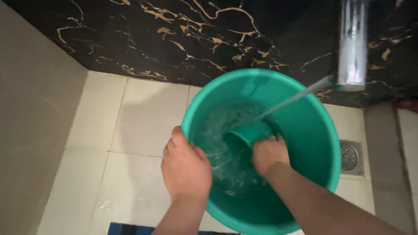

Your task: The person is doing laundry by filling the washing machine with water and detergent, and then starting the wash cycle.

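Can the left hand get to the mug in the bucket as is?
Probably yes. The left hand grips the bucket rim, and only open water lies between it and the mug, which the right hand holds.

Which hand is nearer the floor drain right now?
The right hand. It is inside the green bucket, holding the small green mug, on the floor drain's side. The left hand grips the bucket's far rim.

Tap (352, 43) blurred, cut off above.
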